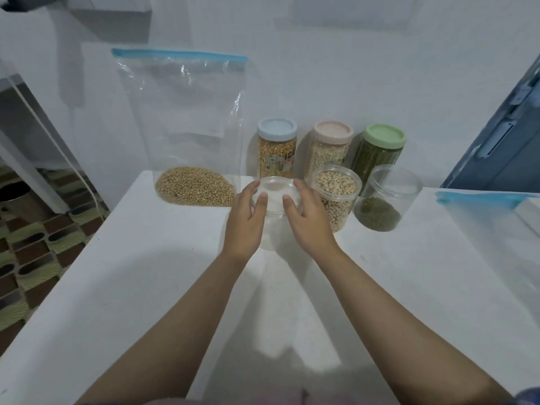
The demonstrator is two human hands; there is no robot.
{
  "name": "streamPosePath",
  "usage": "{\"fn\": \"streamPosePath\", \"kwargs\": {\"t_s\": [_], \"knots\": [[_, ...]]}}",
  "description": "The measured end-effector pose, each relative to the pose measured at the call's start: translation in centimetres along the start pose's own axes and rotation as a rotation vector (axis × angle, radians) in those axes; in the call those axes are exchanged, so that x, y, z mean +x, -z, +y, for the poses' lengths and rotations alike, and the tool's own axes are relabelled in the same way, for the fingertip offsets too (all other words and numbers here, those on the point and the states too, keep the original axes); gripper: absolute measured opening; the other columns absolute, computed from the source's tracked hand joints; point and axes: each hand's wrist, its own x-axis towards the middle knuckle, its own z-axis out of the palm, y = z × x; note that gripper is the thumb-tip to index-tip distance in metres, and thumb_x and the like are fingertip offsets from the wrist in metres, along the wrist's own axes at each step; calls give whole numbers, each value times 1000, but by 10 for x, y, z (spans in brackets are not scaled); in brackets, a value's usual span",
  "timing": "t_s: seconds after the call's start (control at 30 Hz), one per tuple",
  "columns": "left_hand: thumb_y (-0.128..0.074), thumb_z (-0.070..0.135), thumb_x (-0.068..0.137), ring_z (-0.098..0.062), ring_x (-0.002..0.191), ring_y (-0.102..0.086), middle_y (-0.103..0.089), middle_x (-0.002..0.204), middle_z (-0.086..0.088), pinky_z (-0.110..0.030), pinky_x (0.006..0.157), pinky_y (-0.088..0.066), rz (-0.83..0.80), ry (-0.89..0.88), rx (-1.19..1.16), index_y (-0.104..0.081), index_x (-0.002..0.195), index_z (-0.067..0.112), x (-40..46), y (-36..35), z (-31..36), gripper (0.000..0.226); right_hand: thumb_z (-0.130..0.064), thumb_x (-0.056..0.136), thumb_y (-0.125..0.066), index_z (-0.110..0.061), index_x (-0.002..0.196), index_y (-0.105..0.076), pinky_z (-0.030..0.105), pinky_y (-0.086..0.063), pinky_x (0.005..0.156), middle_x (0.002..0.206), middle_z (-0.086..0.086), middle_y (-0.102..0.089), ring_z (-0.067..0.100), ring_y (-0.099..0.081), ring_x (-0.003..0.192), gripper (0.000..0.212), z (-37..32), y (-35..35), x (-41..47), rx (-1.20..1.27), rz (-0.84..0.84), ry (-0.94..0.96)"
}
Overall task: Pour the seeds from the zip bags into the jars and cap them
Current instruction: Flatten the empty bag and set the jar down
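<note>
- Empty clear jar (274, 200) stands on the white desk (131, 273), in the front row, just beside the open jar of pale beans (336, 197) and near the zip bag of soybeans (193, 159).
- The left hand (245, 217) and the right hand (306, 217) are on the 2 sides of this jar, fingers loosely curved against its wall near the rim; both touch it, but I cannot tell if the grip is firm.
- The jar looks like thin plastic, so I judge it light and rather stiff, and easy to tip over while empty. Its smooth wall may be slippery; it is best to hold it around the middle of the wall, not at the rim.
- The zip bag leans against the wall, its blue zip strip at the top, and the soybeans lie in a heap at its bottom. The film is soft and will fold, so I think 1 hand should support the heavy bottom and the other guide the mouth.
- Another open jar (385, 197) holds some green seeds at its bottom.
- Behind stand 3 capped jars: blue-lidded jar (277, 147), pink-lidded jar (331, 147), green-lidded jar (380, 150).
</note>
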Motion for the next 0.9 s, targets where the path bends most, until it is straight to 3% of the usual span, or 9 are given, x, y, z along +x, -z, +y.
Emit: {"fn": "streamPosePath", "kwargs": {"t_s": [0.17, 0.3, 0.4, 0.47, 0.57, 0.67, 0.77, 0.9], "knots": [[-47, 48, 100, 7, 130, -42, -49, 134, 23, -17, 107, -34, -26, -51, -120, -47, 138, 36, -48, -4, 1, 40, -35, 101, -54, -27, 144, -46, 25, -35, 111, 139, -14, -45, -1, -40, 129, 45, 8, 15, -53, 160, 82, -31], [-48, 65, 88, -1, 131, -44, -49, 132, 28, -27, 108, -40, -51, -44, -167, -47, 129, 55, -79, -11, -2, 42, -43, 93, -54, -36, 138, -49, 22, -43, 100, 136, -20, -49, -3, -46, 128, 45, 14, 29, -87, 244, 97, -26], [-52, 76, 83, -9, 138, -42, -43, 144, 22, -39, 113, -39, -165, -117, -166, -38, 139, 50, -95, -13, -8, 63, -45, 91, -54, -35, 138, -51, 21, -44, 96, 135, -27, -51, -3, -49, 125, 48, 18, 44, -99, 281, 64, -35], [-61, 76, 77, -10, 141, -39, -39, 150, 21, -44, 116, -37, -239, -137, -145, -33, 144, 47, -99, -13, -11, 79, -56, 89, -53, -42, 138, -48, 31, -46, 100, 136, -31, -51, 2, -49, 127, 52, 22, 50, -103, 290, 11, -45], [-74, 74, 66, -6, 141, -40, -41, 152, 17, -46, 117, -36, -305, -87, -171, -26, 141, 64, -96, -9, -8, 89, -78, 79, -53, -53, 143, -35, 38, -43, 106, 146, -33, -41, 6, -41, 136, 71, 30, 58, -105, 261, -100, -26], [-80, 73, 59, -3, 139, -41, -41, 152, 14, -44, 118, -35, -354, -32, -199, -22, 136, 73, -91, -6, -6, 96, -76, 68, -69, -44, 153, -21, 21, -38, 107, 150, -33, -33, -2, -36, 139, 102, 34, 62, -104, 266, -170, -6], [-83, 71, 55, -3, 138, -43, -45, 149, 17, -42, 117, -37, -365, 7, -213, -26, 143, 57, -89, -5, -7, 106, -49, 66, -81, -32, 145, -35, 14, -41, 101, 138, -30, -48, -6, -44, 132, 94, 37, 61, -106, 405, -157, -23], [-87, 60, 58, -6, 133, -49, -53, 140, 11, -42, 113, -42, -364, -6, -184, -45, 145, 28, -88, -2, -6, 101, -42, 67, -80, -30, 135, -45, 21, -44, 100, 131, -23, -56, 1, -50, 128, 77, 39, 63, -104, 437, -138, -20]]}}
